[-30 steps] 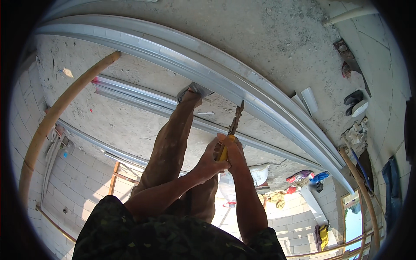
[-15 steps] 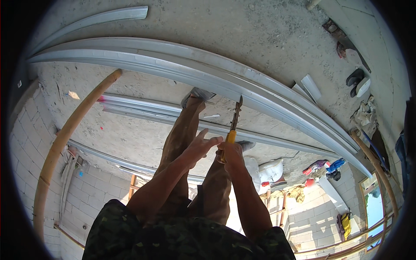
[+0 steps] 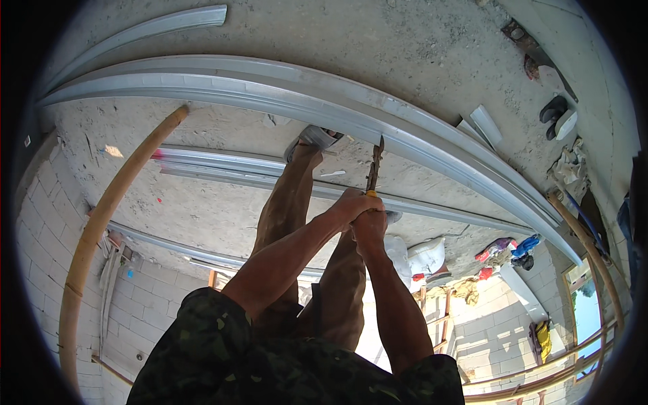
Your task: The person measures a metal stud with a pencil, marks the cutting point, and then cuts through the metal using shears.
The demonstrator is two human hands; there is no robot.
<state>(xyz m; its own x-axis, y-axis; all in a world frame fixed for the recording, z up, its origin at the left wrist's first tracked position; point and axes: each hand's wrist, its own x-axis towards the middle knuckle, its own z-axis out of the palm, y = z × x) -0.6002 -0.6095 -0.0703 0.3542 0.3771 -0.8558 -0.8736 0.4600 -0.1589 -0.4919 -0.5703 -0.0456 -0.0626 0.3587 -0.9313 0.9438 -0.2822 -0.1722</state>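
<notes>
My right hand (image 3: 369, 228) is wrapped round the handles of a pair of tin snips (image 3: 374, 169) with yellow grips, of which only a small part shows. My left hand (image 3: 351, 206) is closed over the same grips, pressed against the right. The dark, worn jaws point away from me, and their tip meets the near edge of a long galvanized metal profile (image 3: 398, 150). How far the jaws are parted is too small to make out. My foot in a grey shoe (image 3: 314, 138) stands close to the profile, left of the snips.
Another bundle of metal profiles (image 3: 223, 165) lies across the floor under my legs. A bamboo pole (image 3: 108, 216) rises at left, and a second pole (image 3: 580, 236) stands at right. White sacks (image 3: 425, 256) and clothes lie at lower right. Short metal offcuts (image 3: 484, 125) rest beyond the profile.
My left hand, open and beside the tool before, has closed over the grips with my right hand. The snips have moved slightly forward, their tip now against the profile.
</notes>
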